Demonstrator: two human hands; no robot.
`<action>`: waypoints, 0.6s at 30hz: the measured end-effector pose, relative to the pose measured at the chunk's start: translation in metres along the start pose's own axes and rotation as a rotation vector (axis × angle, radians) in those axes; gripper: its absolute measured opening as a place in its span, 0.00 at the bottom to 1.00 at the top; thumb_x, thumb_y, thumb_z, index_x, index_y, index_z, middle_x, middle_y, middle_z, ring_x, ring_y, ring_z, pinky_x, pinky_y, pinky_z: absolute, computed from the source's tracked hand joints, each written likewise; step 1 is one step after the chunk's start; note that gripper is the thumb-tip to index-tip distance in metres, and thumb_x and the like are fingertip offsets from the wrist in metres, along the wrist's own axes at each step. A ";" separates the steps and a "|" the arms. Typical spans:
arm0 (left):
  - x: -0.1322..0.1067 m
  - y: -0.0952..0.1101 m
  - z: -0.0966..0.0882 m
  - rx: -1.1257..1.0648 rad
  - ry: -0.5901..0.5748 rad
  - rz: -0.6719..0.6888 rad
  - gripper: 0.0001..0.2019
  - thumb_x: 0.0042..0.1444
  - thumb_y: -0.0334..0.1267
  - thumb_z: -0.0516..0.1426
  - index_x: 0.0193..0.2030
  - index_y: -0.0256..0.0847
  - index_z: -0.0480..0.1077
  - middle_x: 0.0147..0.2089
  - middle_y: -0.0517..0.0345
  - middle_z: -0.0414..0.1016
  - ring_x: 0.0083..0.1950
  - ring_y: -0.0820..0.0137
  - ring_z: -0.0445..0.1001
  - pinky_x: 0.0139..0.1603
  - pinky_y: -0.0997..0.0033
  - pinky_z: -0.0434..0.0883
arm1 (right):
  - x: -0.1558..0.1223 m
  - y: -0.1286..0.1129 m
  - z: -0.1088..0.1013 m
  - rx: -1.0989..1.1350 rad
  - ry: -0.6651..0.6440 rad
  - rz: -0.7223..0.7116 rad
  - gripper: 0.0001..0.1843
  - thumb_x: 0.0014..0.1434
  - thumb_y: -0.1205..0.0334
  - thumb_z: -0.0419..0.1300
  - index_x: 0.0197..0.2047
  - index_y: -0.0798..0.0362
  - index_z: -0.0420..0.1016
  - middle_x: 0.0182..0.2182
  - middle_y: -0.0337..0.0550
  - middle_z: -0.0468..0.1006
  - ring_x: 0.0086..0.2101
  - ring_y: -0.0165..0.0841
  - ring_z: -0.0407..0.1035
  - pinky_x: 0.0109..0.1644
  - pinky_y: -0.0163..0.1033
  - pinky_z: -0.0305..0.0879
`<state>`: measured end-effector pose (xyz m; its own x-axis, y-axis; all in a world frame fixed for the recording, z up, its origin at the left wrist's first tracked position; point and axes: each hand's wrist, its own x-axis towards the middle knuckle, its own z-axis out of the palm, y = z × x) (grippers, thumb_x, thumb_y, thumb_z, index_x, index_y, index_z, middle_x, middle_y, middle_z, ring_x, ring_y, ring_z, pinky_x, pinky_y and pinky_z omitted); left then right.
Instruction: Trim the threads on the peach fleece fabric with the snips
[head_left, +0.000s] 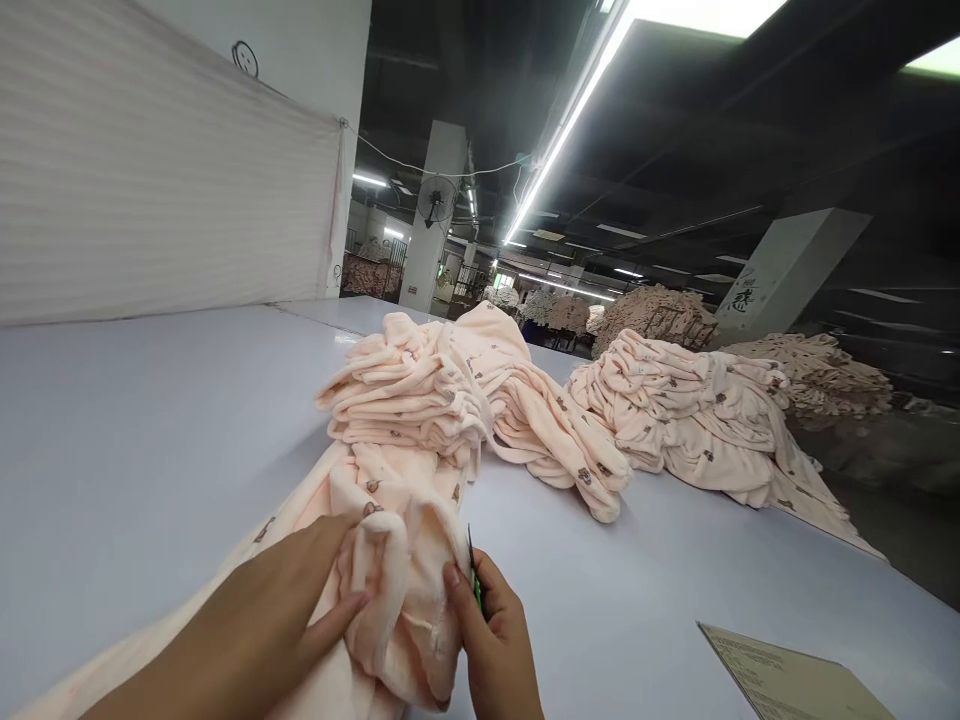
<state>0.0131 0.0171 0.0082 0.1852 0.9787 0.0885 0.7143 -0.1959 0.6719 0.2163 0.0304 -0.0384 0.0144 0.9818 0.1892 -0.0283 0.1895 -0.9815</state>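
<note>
A peach fleece garment [390, 560] with small brown bear prints lies bunched at the near edge of the white table [150, 430]. My left hand [255, 620] rests flat on its left side, thumb pressing into a fold. On the garment's right edge my right hand [491, 630] pinches the fabric and also holds a small green-handled cutting tool [475, 580], its dark tip pointing up. The lower part of the garment is hidden under my hands.
A folded stack of the same garments [409, 390] sits just behind, with a looser heap [555, 430] and another pile [697, 410] to the right. A brown cardboard sheet [787, 680] lies at the near right. A white wall stands left; more piles fill the background.
</note>
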 end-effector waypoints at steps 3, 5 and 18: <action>0.021 0.008 0.007 -0.121 0.011 -0.033 0.14 0.56 0.44 0.50 0.45 0.41 0.66 0.46 0.50 0.71 0.46 0.53 0.68 0.46 0.55 0.60 | -0.002 -0.003 -0.004 -0.023 0.049 -0.019 0.17 0.57 0.46 0.58 0.39 0.52 0.72 0.33 0.41 0.76 0.36 0.37 0.69 0.40 0.36 0.65; 0.025 0.009 0.009 -0.274 -0.053 -0.030 0.10 0.56 0.43 0.49 0.38 0.40 0.66 0.37 0.55 0.72 0.40 0.58 0.69 0.42 0.61 0.63 | -0.008 -0.006 -0.003 -0.121 0.182 -0.081 0.18 0.56 0.47 0.58 0.44 0.51 0.70 0.39 0.42 0.75 0.35 0.35 0.69 0.40 0.36 0.64; -0.004 -0.007 0.028 -1.078 -0.238 -0.152 0.18 0.39 0.26 0.56 0.41 0.38 0.73 0.29 0.60 0.77 0.32 0.67 0.72 0.33 0.75 0.67 | -0.011 0.014 0.022 -0.309 0.051 -0.297 0.05 0.56 0.62 0.52 0.35 0.49 0.67 0.27 0.35 0.68 0.28 0.31 0.65 0.33 0.32 0.60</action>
<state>0.0262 0.0134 -0.0173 0.3530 0.9285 -0.1150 -0.1979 0.1942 0.9608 0.1933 0.0225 -0.0532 0.0259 0.8820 0.4706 0.2851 0.4446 -0.8491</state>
